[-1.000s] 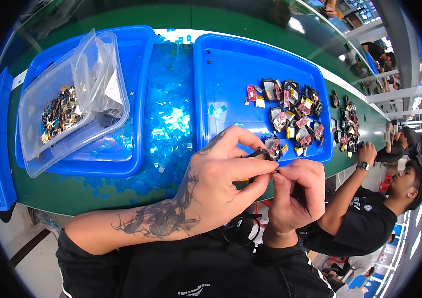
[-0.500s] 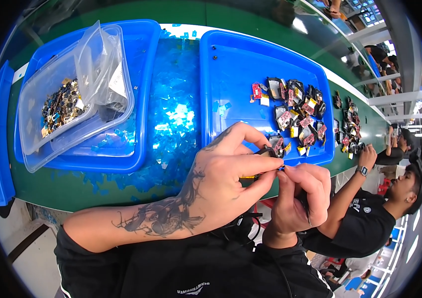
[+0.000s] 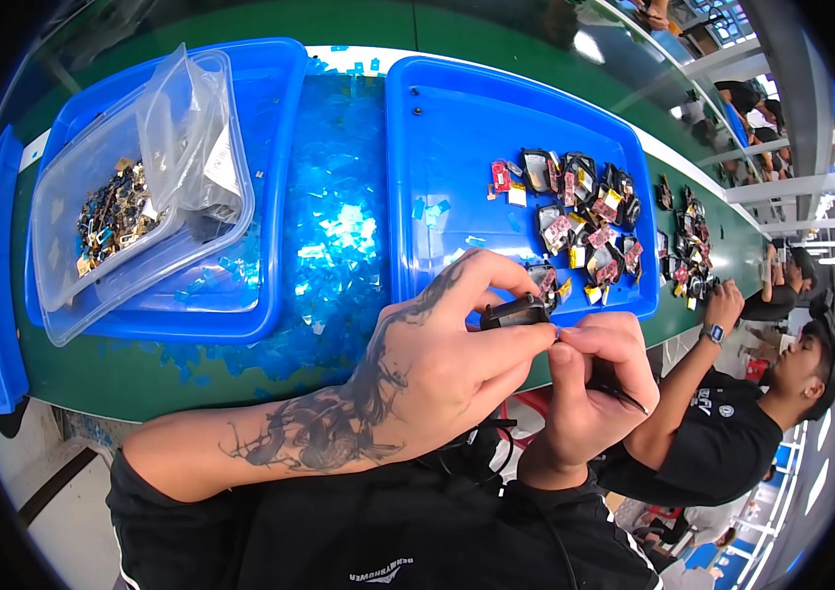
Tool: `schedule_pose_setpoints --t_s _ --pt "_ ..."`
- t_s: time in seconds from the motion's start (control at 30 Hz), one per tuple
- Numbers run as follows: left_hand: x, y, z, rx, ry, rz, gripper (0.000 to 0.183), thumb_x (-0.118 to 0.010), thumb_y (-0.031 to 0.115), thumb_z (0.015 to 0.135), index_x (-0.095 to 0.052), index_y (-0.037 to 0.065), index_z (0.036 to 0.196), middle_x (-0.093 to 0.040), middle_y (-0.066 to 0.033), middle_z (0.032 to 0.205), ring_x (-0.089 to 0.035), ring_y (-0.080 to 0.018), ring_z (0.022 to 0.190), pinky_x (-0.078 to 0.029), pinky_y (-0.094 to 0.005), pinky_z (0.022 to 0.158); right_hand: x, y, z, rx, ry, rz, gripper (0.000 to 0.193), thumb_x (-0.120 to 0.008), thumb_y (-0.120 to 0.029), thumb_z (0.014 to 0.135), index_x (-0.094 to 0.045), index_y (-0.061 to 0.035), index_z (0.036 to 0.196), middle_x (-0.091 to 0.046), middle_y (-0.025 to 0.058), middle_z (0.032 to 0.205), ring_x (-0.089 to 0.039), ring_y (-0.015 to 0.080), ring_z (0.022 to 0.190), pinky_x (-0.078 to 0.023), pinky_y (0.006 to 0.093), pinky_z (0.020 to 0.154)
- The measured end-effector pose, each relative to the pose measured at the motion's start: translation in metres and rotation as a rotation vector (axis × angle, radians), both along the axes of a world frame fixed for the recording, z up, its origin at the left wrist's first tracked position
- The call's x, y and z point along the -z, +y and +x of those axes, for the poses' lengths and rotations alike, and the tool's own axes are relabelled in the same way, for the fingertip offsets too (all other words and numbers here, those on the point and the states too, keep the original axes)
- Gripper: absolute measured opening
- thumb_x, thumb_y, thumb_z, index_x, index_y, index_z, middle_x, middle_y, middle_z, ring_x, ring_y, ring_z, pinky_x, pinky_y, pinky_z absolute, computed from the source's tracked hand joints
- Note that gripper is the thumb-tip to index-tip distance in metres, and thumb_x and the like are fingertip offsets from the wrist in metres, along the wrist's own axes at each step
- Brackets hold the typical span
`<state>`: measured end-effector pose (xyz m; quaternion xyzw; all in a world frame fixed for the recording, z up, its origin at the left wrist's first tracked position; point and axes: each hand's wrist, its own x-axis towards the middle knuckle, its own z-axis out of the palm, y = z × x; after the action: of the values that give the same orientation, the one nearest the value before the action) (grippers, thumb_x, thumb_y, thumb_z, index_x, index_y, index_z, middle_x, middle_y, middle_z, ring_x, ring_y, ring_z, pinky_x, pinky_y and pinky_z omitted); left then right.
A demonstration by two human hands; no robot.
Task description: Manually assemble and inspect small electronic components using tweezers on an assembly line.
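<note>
My left hand (image 3: 447, 344) is closed around a small black plastic casing (image 3: 516, 313), held between thumb and fingers just in front of the right-hand blue tray. My right hand (image 3: 599, 383) meets it at the fingertips, its thumb and forefinger pinched on something tiny and bluish, mostly hidden. Across the right palm lies a thin dark pointed tool (image 3: 622, 397), whose kind I cannot make out. Beyond the hands, the blue tray (image 3: 457, 84) holds several similar black casings (image 3: 575, 211) with red circuit boards and yellow-edged parts.
At left, another blue tray (image 3: 280, 128) carries a clear plastic tub (image 3: 58, 221) of small metal parts and a plastic bag (image 3: 176, 128). Blue film pieces (image 3: 339, 216) cover the green table between trays. More casings (image 3: 694, 236) lie right, beside a co-worker (image 3: 722, 413).
The black casing has been turned and raised in my left hand, so more of its side shows. Both hands stay together at the fingertips. The view has shifted slightly.
</note>
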<state>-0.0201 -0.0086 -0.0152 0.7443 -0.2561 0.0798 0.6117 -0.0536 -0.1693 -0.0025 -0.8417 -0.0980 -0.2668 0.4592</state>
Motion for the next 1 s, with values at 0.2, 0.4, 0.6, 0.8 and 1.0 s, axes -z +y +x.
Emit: schedule_pose_setpoints --t_s 0.2,0.4,0.6,0.8,1.0 --pt "0.003 0.0 -0.001 0.068 -0.065 -0.049 0.026 -0.072 -0.005 0.07 -0.073 0.008 0.093 -0.055 -0.0113 0.107 -0.066 -0.0217 0.086 -0.058 -0.0282 0.067 -0.008 -0.009 0.0 -0.149 0.301 0.47 0.018 -0.075 0.0 0.072 -0.061 0.0018 0.082 -0.057 0.008 0.081 -0.039 0.0029 0.058 -0.032 0.0183 0.056" --pt "0.002 -0.001 -0.001 0.122 0.234 -0.167 0.022 -0.07 -0.006 0.073 -0.073 0.006 0.091 -0.055 -0.0113 0.106 -0.066 -0.0185 0.084 -0.054 -0.0267 0.069 -0.006 -0.015 0.003 -0.335 0.54 0.878 0.019 -0.071 0.001 0.073 -0.059 0.0026 0.088 -0.059 0.0084 0.088 -0.052 0.0074 0.07 -0.04 0.0206 0.067" --pt "0.001 -0.002 0.003 0.157 0.336 -0.164 0.017 -0.071 -0.005 0.074 -0.073 0.004 0.089 -0.056 -0.0108 0.107 -0.066 -0.0168 0.079 -0.051 -0.0249 0.067 -0.006 -0.014 0.005 -0.263 0.465 0.676 0.013 -0.067 0.004 0.076 -0.06 0.0018 0.087 -0.06 0.0077 0.09 -0.054 0.007 0.073 -0.041 0.0198 0.068" --pt "-0.005 -0.001 0.001 0.1 0.399 -0.054 0.015 -0.07 -0.005 0.075 -0.072 0.0 0.089 -0.057 -0.0104 0.104 -0.065 -0.0152 0.078 -0.05 -0.0232 0.066 -0.003 -0.018 0.012 -0.287 0.668 0.522 0.012 -0.07 -0.002 0.079 -0.062 -0.0056 0.087 -0.057 -0.0028 0.081 -0.052 0.0029 0.072 -0.04 0.0187 0.062" --pt "-0.004 0.002 0.006 0.091 0.452 -0.235 0.016 -0.063 -0.006 0.078 -0.066 -0.002 0.093 -0.055 -0.0127 0.106 -0.055 -0.0151 0.091 -0.046 -0.0241 0.077 -0.007 -0.016 0.003 -0.269 0.561 0.484 0.024 -0.069 -0.008 0.082 -0.059 -0.0033 0.103 -0.051 -0.0028 0.08 -0.03 0.0012 0.055 -0.029 0.0176 0.055"
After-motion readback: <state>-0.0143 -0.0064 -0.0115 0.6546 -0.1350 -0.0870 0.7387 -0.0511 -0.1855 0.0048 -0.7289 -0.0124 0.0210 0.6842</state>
